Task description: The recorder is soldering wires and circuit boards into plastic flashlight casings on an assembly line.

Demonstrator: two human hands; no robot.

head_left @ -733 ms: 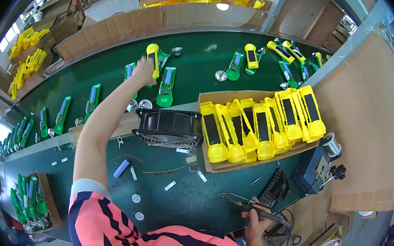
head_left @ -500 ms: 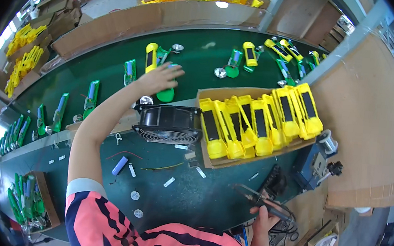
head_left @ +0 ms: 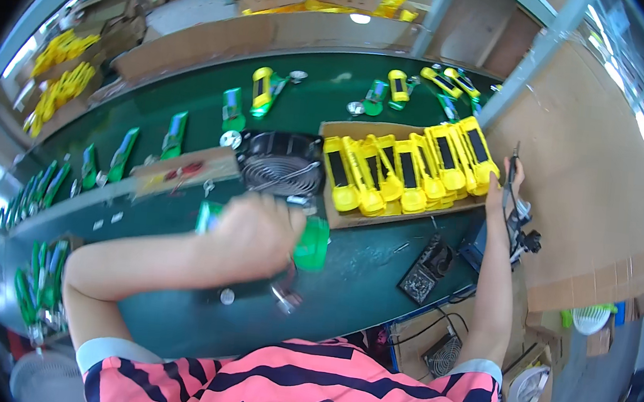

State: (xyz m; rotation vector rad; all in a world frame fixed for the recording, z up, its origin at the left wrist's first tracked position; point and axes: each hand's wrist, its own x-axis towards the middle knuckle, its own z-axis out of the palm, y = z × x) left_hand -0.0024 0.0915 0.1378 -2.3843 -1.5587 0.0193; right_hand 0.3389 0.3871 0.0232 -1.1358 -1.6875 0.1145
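My left hand (head_left: pixel 257 230), smeared by motion, is closed around a green plastic lamp housing (head_left: pixel 312 245) above the near work surface. A shiny round reflector (head_left: pixel 284 296) hangs below it, also blurred. At the right end of a cardboard box (head_left: pixel 370 220), my right hand (head_left: pixel 511 190) grips a soldering iron (head_left: pixel 513 167) with its tip pointing up. The fingers of that hand are close to the last of several yellow housings with dark panels (head_left: pixel 444 152) in the box; whether they touch is unclear.
A black fan (head_left: pixel 279 164) stands left of the box. Behind it, a green belt (head_left: pixel 209 89) carries green housings (head_left: pixel 175 134) and yellow ones (head_left: pixel 397 86). A blue soldering station (head_left: pixel 475 243) and black soldering stand (head_left: pixel 428 269) sit right. Cardboard panel (head_left: pixel 594 188) closes the right side.
My left hand has come back from the belt toward me with a green housing. My right hand has moved up from the lower right to the box's right end with the soldering iron.
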